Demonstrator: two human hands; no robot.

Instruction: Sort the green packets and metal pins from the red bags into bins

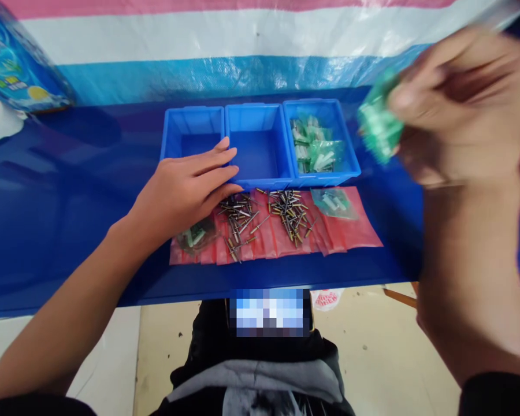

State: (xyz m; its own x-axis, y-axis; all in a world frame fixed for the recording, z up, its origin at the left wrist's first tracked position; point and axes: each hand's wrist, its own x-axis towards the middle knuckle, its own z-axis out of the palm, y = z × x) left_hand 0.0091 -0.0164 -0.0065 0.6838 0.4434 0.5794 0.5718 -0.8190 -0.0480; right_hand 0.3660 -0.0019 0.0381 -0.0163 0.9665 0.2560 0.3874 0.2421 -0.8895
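My left hand [195,182] rests palm down with its fingers stretched over the front of the left blue bin [193,111] and the middle bin [257,147]. Raised at the right, my right hand [459,110] pinches a small green plastic bag [380,118], blurred by motion; its contents cannot be made out. Several green bags with white pieces [318,147] lie in the right bin [351,162]. Two piles of metal rivets [290,214] sit on a red plastic sheet [364,231], between a green bag [335,203] and another bag [195,236] near my left wrist.
A blue detergent bag [21,63] and a white object [0,120] stand at the far left of the blue table [69,231]. A striped tarp [199,40] hangs behind. A phone [268,312] lies on my lap below the table edge.
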